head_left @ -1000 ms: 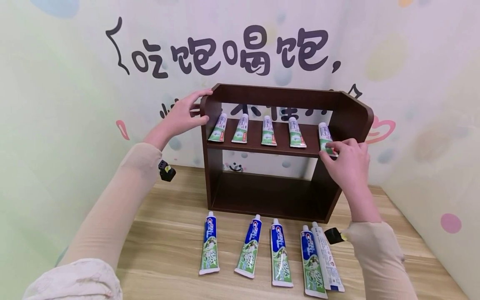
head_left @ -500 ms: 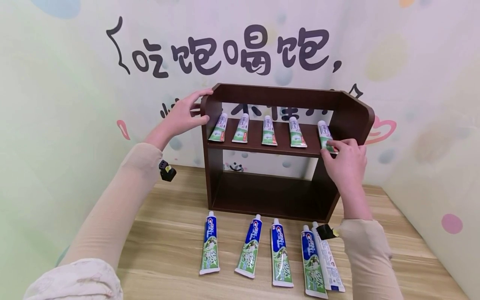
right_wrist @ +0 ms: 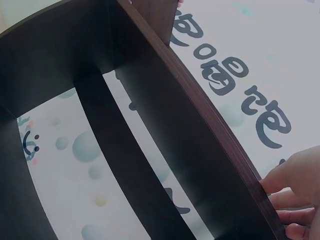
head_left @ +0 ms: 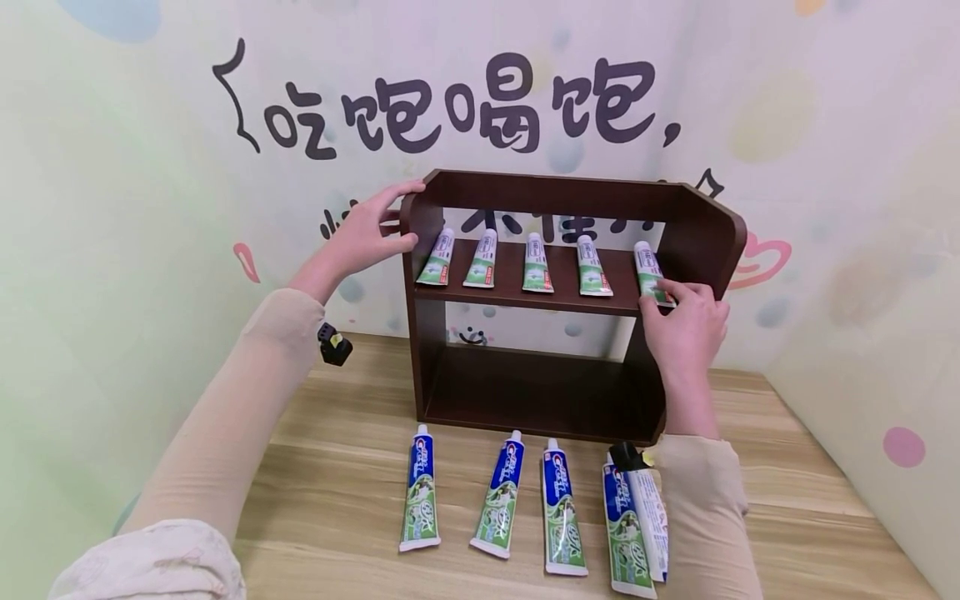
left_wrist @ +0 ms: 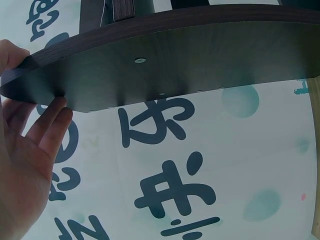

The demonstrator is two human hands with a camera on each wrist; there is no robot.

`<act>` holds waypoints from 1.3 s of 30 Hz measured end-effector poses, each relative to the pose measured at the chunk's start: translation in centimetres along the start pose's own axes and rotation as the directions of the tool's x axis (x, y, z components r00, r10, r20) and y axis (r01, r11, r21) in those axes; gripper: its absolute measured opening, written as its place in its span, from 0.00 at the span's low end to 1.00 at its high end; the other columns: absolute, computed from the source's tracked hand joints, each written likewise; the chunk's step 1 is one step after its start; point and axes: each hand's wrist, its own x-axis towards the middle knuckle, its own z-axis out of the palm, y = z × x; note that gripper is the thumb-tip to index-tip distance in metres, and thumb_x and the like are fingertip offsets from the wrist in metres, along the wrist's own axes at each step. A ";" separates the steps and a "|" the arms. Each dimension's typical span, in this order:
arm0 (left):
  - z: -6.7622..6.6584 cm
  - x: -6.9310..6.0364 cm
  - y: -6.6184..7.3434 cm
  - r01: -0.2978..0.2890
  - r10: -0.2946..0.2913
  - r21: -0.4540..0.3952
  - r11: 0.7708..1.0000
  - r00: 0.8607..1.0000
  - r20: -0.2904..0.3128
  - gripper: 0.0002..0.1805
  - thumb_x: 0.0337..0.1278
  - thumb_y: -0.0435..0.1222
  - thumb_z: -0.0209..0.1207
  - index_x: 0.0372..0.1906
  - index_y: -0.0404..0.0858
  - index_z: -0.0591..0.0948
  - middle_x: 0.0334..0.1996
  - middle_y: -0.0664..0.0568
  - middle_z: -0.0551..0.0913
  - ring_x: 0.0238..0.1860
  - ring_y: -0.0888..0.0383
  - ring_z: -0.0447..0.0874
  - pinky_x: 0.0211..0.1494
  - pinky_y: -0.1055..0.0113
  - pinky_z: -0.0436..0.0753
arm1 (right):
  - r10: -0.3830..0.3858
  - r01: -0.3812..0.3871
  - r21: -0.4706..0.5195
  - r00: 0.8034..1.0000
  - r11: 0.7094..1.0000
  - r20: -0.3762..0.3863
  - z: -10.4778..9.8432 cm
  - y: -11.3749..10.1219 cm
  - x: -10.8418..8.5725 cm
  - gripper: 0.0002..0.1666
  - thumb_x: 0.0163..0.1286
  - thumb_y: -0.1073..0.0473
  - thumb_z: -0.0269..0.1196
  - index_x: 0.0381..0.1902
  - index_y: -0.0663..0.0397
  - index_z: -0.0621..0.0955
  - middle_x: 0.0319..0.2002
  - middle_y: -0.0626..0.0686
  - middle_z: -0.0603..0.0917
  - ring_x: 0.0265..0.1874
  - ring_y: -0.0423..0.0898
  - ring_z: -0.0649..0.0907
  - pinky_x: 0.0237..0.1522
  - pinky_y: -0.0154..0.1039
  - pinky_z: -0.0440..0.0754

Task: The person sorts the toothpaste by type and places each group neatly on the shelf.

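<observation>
My left hand [head_left: 365, 236] holds the upper left side panel of a dark brown two-tier shelf [head_left: 555, 188]. In the left wrist view, the thumb of that hand [left_wrist: 27, 165] lies on one side of the panel [left_wrist: 175, 60] and the fingers on the other. At the upper board's right end, my right hand [head_left: 686, 329] pinches the bottom end of a green-and-white toothpaste tube [head_left: 647, 260]. Several similar tubes [head_left: 536, 265] lean in a row to its left, caps up. In the right wrist view, my right hand [right_wrist: 297, 185] is at the board's edge [right_wrist: 220, 127]; the tube is hidden.
Several blue-and-green toothpaste tubes [head_left: 562, 512] lie on the wooden table [head_left: 337, 492] before the shelf. A white tube [head_left: 654, 521], back side up, lies against the rightmost one, partly covered by my right forearm. A wall [head_left: 315, 50] with large printed characters stands behind.
My right hand and forearm have shifted left, the forearm now covering part of the white tube. The pinched tube has moved slightly. My left hand has stayed on the panel.
</observation>
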 end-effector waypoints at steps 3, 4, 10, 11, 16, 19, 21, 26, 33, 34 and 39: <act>0.0 0.0 0.0 0.007 -0.007 0.010 1.000 1.000 0.000 0.36 0.60 0.33 0.59 0.74 0.49 0.63 0.76 0.55 0.61 0.69 0.40 0.72 0.71 0.51 0.76 | 0.009 -0.009 0.011 1.000 1.000 -0.009 0.1 -0.1 0.0 0.26 0.68 0.50 0.60 0.62 0.51 0.80 0.63 0.63 0.75 0.63 0.62 0.67 0.63 0.59 0.67; 0.0 0.0 0.0 0.009 -0.009 0.014 1.000 1.000 0.000 0.36 0.60 0.33 0.59 0.74 0.49 0.63 0.76 0.55 0.61 0.69 0.41 0.72 0.70 0.51 0.76 | 0.011 -0.011 0.013 1.000 1.000 -0.010 0.1 -0.1 0.0 0.26 0.68 0.50 0.60 0.62 0.50 0.80 0.64 0.63 0.75 0.64 0.62 0.67 0.63 0.59 0.67; -0.1 -0.1 0.1 0.018 -0.018 0.011 1.000 1.000 0.002 0.36 0.60 0.33 0.58 0.74 0.49 0.63 0.77 0.55 0.61 0.69 0.41 0.72 0.70 0.50 0.76 | 0.018 -0.018 0.020 1.000 1.000 -0.015 0.1 -0.2 0.0 0.26 0.67 0.51 0.61 0.63 0.50 0.80 0.64 0.63 0.75 0.64 0.62 0.67 0.63 0.59 0.67; 0.0 -0.2 0.2 0.019 -0.019 0.009 1.000 1.000 0.001 0.36 0.60 0.33 0.58 0.74 0.49 0.63 0.77 0.55 0.61 0.69 0.42 0.72 0.70 0.50 0.76 | 0.019 -0.019 0.021 1.000 1.000 -0.015 0.1 -0.2 0.0 0.26 0.67 0.51 0.61 0.63 0.50 0.80 0.64 0.63 0.75 0.64 0.62 0.67 0.63 0.59 0.67; 0.0 -0.2 0.2 0.020 -0.020 0.007 1.000 1.000 0.003 0.36 0.61 0.33 0.58 0.74 0.49 0.63 0.77 0.56 0.61 0.69 0.42 0.72 0.71 0.51 0.76 | 0.018 -0.018 0.024 1.000 1.000 -0.018 0.1 -0.2 0.0 0.27 0.67 0.51 0.61 0.63 0.49 0.79 0.63 0.63 0.75 0.63 0.63 0.67 0.63 0.59 0.66; 0.0 -0.2 0.2 0.016 -0.016 0.005 1.000 1.000 0.005 0.36 0.61 0.34 0.58 0.74 0.49 0.63 0.77 0.56 0.61 0.69 0.42 0.72 0.71 0.51 0.76 | 0.010 -0.009 0.032 0.999 0.999 -0.033 0.1 -0.2 -0.2 0.26 0.67 0.50 0.61 0.63 0.49 0.80 0.63 0.63 0.75 0.63 0.62 0.67 0.63 0.59 0.67; 0.0 -0.2 0.2 0.014 -0.014 0.006 1.000 1.000 0.005 0.36 0.61 0.34 0.58 0.74 0.49 0.63 0.77 0.56 0.61 0.69 0.42 0.72 0.71 0.51 0.76 | -0.003 0.005 0.037 0.999 0.999 -0.046 0.1 -0.3 -0.4 0.26 0.67 0.50 0.61 0.62 0.49 0.80 0.63 0.62 0.76 0.62 0.62 0.67 0.62 0.59 0.67; 0.0 -0.2 0.2 0.011 -0.011 0.001 1.000 1.000 0.000 0.36 0.60 0.33 0.58 0.74 0.47 0.64 0.76 0.55 0.62 0.68 0.41 0.73 0.70 0.51 0.77 | -0.057 0.062 0.069 0.996 0.996 -0.074 -0.1 -0.7 -1.2 0.25 0.68 0.50 0.61 0.62 0.48 0.81 0.62 0.62 0.76 0.62 0.62 0.67 0.62 0.59 0.67; 0.0 -0.1 0.3 0.013 -0.013 -0.015 1.000 1.000 0.002 0.35 0.60 0.32 0.58 0.74 0.44 0.64 0.77 0.54 0.61 0.69 0.40 0.72 0.70 0.49 0.76 | -0.128 0.138 0.109 0.987 0.984 -0.097 -0.6 -1.6 -2.5 0.25 0.68 0.50 0.62 0.61 0.50 0.81 0.61 0.61 0.77 0.60 0.60 0.67 0.62 0.58 0.67; 0.1 -0.1 0.3 0.012 -0.012 -0.017 1.000 1.000 0.001 0.35 0.60 0.32 0.58 0.74 0.45 0.64 0.77 0.54 0.61 0.69 0.40 0.72 0.70 0.49 0.76 | -0.136 0.147 0.112 0.986 0.983 -0.099 -0.6 -1.6 -2.7 0.24 0.68 0.50 0.62 0.61 0.50 0.81 0.61 0.61 0.77 0.60 0.60 0.67 0.61 0.58 0.68; 0.3 -0.3 0.3 -0.002 0.002 0.000 1.000 1.000 -0.011 0.34 0.61 0.32 0.57 0.73 0.47 0.64 0.77 0.55 0.60 0.69 0.42 0.72 0.70 0.50 0.77 | -0.173 0.185 0.123 0.980 0.975 -0.100 -1.0 -1.6 -3.6 0.23 0.68 0.52 0.63 0.59 0.51 0.82 0.60 0.62 0.78 0.58 0.61 0.68 0.58 0.56 0.68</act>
